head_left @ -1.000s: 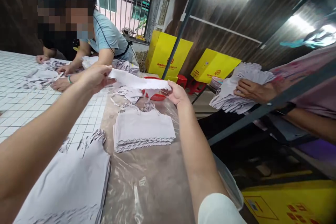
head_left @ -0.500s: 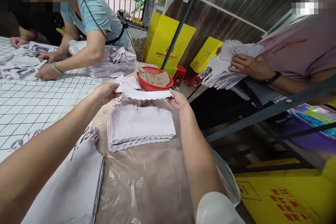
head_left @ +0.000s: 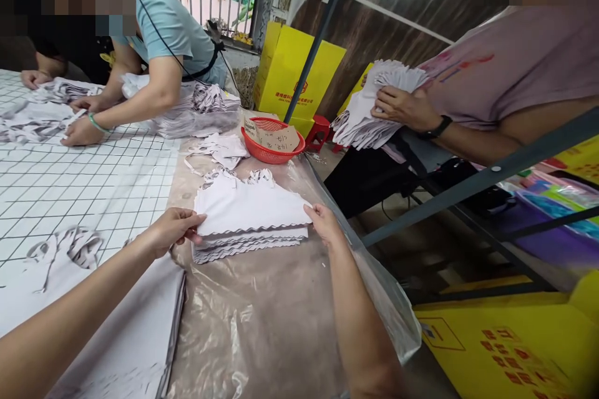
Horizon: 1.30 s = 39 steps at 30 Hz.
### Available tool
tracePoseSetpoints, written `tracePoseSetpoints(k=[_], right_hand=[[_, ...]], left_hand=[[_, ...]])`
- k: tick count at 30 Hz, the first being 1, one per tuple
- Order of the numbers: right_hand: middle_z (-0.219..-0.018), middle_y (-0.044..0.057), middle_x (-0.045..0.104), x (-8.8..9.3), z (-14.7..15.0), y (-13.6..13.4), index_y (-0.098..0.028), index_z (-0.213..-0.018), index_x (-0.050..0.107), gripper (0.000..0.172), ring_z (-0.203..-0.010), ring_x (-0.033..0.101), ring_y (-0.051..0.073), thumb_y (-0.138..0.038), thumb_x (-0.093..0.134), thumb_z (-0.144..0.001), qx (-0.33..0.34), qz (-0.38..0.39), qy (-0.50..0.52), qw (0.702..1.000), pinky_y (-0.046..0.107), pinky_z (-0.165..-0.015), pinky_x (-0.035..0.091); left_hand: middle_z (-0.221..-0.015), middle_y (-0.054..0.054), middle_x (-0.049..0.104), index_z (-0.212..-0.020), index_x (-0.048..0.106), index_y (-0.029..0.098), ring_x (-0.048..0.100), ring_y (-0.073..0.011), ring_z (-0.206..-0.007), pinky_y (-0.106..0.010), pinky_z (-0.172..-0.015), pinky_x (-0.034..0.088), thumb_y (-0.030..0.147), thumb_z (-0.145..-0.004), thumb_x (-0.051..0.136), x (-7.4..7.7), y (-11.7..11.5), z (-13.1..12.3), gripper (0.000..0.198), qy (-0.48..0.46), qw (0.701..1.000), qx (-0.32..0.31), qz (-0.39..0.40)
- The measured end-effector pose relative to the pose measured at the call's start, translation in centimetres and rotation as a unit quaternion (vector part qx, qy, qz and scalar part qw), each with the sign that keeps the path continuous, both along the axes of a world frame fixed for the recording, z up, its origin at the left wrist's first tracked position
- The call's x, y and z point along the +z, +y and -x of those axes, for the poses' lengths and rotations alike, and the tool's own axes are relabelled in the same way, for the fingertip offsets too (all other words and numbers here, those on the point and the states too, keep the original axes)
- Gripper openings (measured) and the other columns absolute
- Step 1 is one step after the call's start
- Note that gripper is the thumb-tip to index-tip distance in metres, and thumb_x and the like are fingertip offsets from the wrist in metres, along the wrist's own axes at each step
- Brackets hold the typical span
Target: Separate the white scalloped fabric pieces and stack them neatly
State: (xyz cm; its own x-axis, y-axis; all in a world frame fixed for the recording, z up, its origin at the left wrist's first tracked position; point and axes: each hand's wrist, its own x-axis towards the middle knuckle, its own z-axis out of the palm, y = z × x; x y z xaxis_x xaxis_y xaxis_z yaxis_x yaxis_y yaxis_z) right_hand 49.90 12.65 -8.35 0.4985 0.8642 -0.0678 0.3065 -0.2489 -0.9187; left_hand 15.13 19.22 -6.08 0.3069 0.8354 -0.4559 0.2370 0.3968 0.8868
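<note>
Your left hand (head_left: 173, 229) has its grip pinched on the near left corner of a white cloth piece (head_left: 253, 206), and your right hand (head_left: 324, 223) has its grip pinched on the right corner, the piece lying atop a stack of similar pieces (head_left: 253, 251) on the counter (head_left: 276, 318). Beyond it, your red basket (head_left: 269, 154) holds cardboard (head_left: 281, 139) whose handwriting shows "14#", the rest unclear. Behind that, a yellow box (head_left: 309, 62) bears a red logo over Chinese characters and tiny Latin letters, while another yellow box (head_left: 461, 365) at lower right carries larger red characters, blurred
</note>
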Motion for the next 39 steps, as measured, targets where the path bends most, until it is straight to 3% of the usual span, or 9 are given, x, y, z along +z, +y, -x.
tracePoseSetpoints(k=[3,6,8,11,14,16,22,29,39], right_hand=[[-0.056,-0.004,0.052,0.0,-0.3,-1.0,-0.023,-0.062,0.045,0.036,-0.056,0.054,0.016,-0.054,0.060,-0.072,-0.003,0.009,-0.058,0.998,0.028,-0.057,0.047],[-0.070,0.003,0.062,-0.3,0.2,-2.1,-0.022,-0.068,0.053,0.027,-0.077,0.062,0.025,-0.048,0.062,-0.073,-0.049,0.009,-0.130,0.990,0.037,-0.075,0.051],[-0.098,0.012,0.067,-0.2,1.2,-2.2,-0.019,-0.086,0.061,0.023,-0.103,0.060,0.030,-0.041,0.060,-0.078,-0.085,-0.006,-0.193,0.978,0.042,-0.093,0.047],[-0.139,0.019,0.052,0.3,3.4,-0.5,-0.015,-0.126,0.056,0.042,-0.131,0.044,0.030,-0.035,0.047,-0.091,-0.084,-0.017,-0.334,0.939,0.045,-0.109,0.035],[-0.156,0.016,0.034,0.7,5.3,2.1,-0.018,-0.147,0.040,0.052,-0.143,0.029,0.031,-0.037,0.034,-0.099,-0.058,0.048,-0.405,0.911,0.052,-0.112,0.030],[-0.159,0.014,0.031,0.5,5.8,3.5,-0.021,-0.150,0.036,0.053,-0.145,0.026,0.033,-0.041,0.028,-0.101,-0.042,0.121,-0.389,0.912,0.056,-0.110,0.032],[-0.140,0.014,0.055,-1.0,4.4,5.6,-0.024,-0.132,0.058,0.050,-0.125,0.053,0.031,-0.038,0.020,-0.102,-0.006,0.204,-0.371,0.906,0.048,-0.100,0.044],[-0.124,0.018,0.064,-0.7,3.6,7.5,-0.017,-0.121,0.065,0.048,-0.109,0.065,0.027,-0.032,0.023,-0.102,0.029,0.226,-0.380,0.897,0.039,-0.094,0.048],[-0.125,0.022,0.063,-2.1,3.3,8.8,-0.015,-0.118,0.068,0.047,-0.117,0.061,0.031,-0.031,0.027,-0.101,0.043,0.226,-0.345,0.910,0.043,-0.101,0.043]], left_hand=[[-0.046,0.002,0.050,-0.054,0.043,0.021,0.056,-0.0147,-0.048,-0.019,-0.041,0.017,0.061,-0.048,0.075,-0.4,-0.4,0.5,0.052,0.029,0.999,-0.035,-0.024],[-0.048,-0.002,0.055,-0.056,0.045,0.023,0.055,-0.0190,-0.050,-0.024,-0.042,0.031,0.062,-0.062,0.063,-1.5,-0.7,0.9,0.044,0.151,0.979,-0.087,-0.109],[-0.066,-0.008,0.065,-0.067,0.056,0.023,0.061,-0.0258,-0.063,-0.033,-0.052,0.045,0.055,-0.073,0.054,-2.0,-0.6,0.6,0.033,0.272,0.923,-0.057,-0.266],[-0.115,-0.021,0.064,-0.109,0.064,0.016,0.060,-0.0376,-0.103,-0.049,-0.080,0.050,0.046,-0.087,0.039,-2.3,-0.1,-1.8,0.045,0.355,0.788,0.000,-0.503],[-0.144,-0.022,0.048,-0.135,0.054,0.011,0.041,-0.0418,-0.132,-0.057,-0.100,0.040,0.043,-0.093,0.033,-2.9,0.6,-5.5,0.056,0.374,0.732,-0.038,-0.569],[-0.151,-0.020,0.042,-0.141,0.049,0.012,0.031,-0.0437,-0.140,-0.060,-0.106,0.033,0.043,-0.095,0.033,-3.9,1.3,-7.6,0.058,0.402,0.723,-0.068,-0.557],[-0.154,-0.015,0.041,-0.149,0.042,0.020,0.037,-0.0449,-0.137,-0.061,-0.108,0.029,0.051,-0.095,0.030,-6.7,2.9,-9.2,0.063,0.435,0.720,-0.110,-0.530],[-0.155,-0.014,0.040,-0.150,0.040,0.020,0.041,-0.0468,-0.133,-0.061,-0.107,0.029,0.053,-0.095,0.030,-5.9,3.6,-9.5,0.065,0.443,0.736,-0.125,-0.497],[-0.157,-0.012,0.035,-0.151,0.036,0.023,0.039,-0.0471,-0.132,-0.059,-0.107,0.027,0.057,-0.093,0.032,-4.6,3.7,-9.1,0.068,0.442,0.759,-0.140,-0.457]])
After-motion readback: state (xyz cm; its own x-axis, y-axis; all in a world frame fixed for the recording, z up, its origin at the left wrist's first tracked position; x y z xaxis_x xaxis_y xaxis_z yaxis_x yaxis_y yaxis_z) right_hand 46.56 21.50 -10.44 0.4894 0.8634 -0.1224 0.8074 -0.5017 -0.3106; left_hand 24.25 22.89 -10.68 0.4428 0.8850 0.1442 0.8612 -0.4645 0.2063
